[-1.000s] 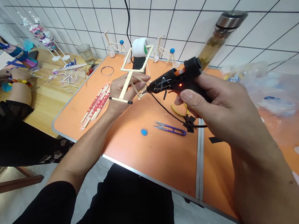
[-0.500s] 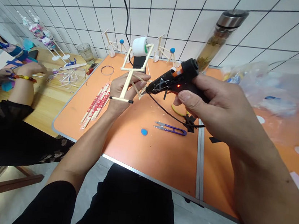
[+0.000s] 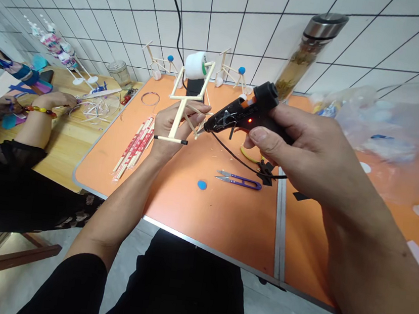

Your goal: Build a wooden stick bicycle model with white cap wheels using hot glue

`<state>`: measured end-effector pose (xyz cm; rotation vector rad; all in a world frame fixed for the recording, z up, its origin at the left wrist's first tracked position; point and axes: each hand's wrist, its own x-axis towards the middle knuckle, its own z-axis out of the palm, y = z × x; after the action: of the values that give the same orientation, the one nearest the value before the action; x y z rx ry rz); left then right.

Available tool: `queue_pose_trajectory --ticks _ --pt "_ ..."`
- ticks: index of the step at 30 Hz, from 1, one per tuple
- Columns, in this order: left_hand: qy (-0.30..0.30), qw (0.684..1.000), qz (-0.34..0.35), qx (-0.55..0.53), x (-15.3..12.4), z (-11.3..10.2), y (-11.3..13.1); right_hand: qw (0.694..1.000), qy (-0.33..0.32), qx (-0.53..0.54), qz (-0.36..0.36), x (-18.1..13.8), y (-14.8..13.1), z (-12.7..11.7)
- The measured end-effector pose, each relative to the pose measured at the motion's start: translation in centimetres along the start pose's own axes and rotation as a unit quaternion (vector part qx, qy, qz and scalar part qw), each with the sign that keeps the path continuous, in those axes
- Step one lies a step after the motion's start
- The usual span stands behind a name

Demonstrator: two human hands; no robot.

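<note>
My right hand (image 3: 291, 141) is wrapped round a black glue gun (image 3: 233, 114) with a lit red light. The nozzle points left and meets the lower part of a wooden-stick model bicycle (image 3: 177, 117), close to my left fingertips. My left hand (image 3: 175, 122) grips the model's frame from behind, its fingers partly hidden by the sticks. The model's handlebar has black ends. Below on the orange table (image 3: 180, 209) lie purple thread snips (image 3: 242, 181) and a flat blue oval piece (image 3: 202, 185).
Paper-wrapped chopsticks (image 3: 134, 148) lie left. Behind stand two similar stick models (image 3: 229, 73), a white roll (image 3: 196, 65) and a glass tea bottle (image 3: 306, 57). Plastic bags (image 3: 397, 124) fill the right. At the left, a co-worker's hands (image 3: 54, 102) are over a wooden table.
My hands, the glue gun and the model hold almost still. At the left, the co-worker's nearer hand has shifted slightly towards the white strips.
</note>
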<state>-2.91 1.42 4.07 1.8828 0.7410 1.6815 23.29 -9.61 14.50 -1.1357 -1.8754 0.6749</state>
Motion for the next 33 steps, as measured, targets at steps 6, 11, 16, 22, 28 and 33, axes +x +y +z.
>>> queue_pose_trajectory --ticks 6,11,16,22,28,33 --pt "0.012 1.0 -0.022 0.003 0.0 0.2 0.5 1.0 0.009 0.001 0.003 0.0 -0.2 -0.5" --pt "0.05 0.995 -0.087 0.003 0.2 0.3 0.1 0.998 0.02 0.054 0.033 0.0 -0.1 -0.7" --pt "0.05 0.993 -0.102 0.04 0.3 -0.1 -1.1 0.996 0.033 0.074 0.023 0.0 0.4 -0.5" --pt "0.051 0.991 -0.102 0.065 0.1 -0.4 -2.0 0.997 0.052 0.055 0.024 -0.1 1.0 -0.3" --pt "0.048 0.991 -0.098 0.077 0.2 -0.3 -2.2 0.997 0.072 -0.01 0.021 -0.5 1.0 0.2" --pt "0.062 0.99 -0.093 0.084 0.3 -0.2 -2.2 0.996 0.085 -0.015 0.014 -0.7 0.5 0.8"
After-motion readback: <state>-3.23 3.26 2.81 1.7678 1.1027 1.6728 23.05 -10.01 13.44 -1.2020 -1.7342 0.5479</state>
